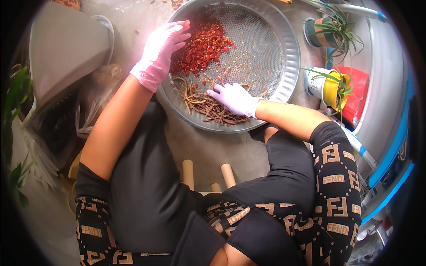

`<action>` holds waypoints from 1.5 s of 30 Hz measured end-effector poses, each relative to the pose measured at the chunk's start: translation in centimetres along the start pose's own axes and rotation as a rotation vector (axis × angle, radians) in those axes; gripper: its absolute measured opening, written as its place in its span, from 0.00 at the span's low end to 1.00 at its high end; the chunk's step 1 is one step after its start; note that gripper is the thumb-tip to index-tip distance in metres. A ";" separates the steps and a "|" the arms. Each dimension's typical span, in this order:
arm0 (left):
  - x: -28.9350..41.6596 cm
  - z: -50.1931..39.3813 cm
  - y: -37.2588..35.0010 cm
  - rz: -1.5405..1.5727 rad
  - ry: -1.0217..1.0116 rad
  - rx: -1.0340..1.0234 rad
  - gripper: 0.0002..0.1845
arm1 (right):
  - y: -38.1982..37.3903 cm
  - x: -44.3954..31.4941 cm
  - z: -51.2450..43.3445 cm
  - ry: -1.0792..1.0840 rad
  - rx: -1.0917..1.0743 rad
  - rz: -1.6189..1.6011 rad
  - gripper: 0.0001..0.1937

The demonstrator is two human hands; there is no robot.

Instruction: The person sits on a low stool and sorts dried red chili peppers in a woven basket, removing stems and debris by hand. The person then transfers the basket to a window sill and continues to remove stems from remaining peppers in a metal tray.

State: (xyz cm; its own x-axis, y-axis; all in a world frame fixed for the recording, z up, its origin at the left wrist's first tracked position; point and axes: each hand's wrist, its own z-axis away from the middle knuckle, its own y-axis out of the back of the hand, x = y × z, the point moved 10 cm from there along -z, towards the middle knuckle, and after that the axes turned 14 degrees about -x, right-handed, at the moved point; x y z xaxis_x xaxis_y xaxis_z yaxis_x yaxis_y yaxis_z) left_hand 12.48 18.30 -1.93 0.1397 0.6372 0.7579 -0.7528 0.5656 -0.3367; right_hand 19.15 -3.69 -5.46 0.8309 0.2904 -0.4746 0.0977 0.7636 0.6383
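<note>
A round metal sieve tray (291, 66) with a perforated bottom lies before me. Crushed dried red chili pieces (201, 50) are heaped in its left part. My left hand (163, 48), in a pinkish disposable glove, is over the tray's left side at the edge of the chili. Its fingers are stretched out, with nothing visible in them. My right hand (233, 98), also gloved, rests on a bundle of thin brown dried stems (219, 116) near the tray's front rim. Whether its fingers grip any stems is hidden.
Potted spiky-leaved plants stand to the right, one in a green pot (321, 32), another in a yellow-and-white pot (332, 88) beside a red packet (357, 96). A grey bin-like container (70, 46) and a clear plastic bag (103, 89) are at left. Wooden stool legs (188, 173) show between my knees.
</note>
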 end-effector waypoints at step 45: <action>-4.6 0.4 -3.3 -0.244 0.040 -0.294 0.15 | 0.4 -9.5 -6.1 0.313 0.206 0.285 0.10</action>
State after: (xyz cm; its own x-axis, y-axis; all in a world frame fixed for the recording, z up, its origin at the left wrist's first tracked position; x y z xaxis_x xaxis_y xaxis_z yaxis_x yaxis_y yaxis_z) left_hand 14.08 13.28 -4.10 0.3218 0.4818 0.8150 -0.4783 0.8256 -0.2993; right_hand 7.92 -2.60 -4.37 0.6381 0.6564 -0.4024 0.0226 0.5065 0.8619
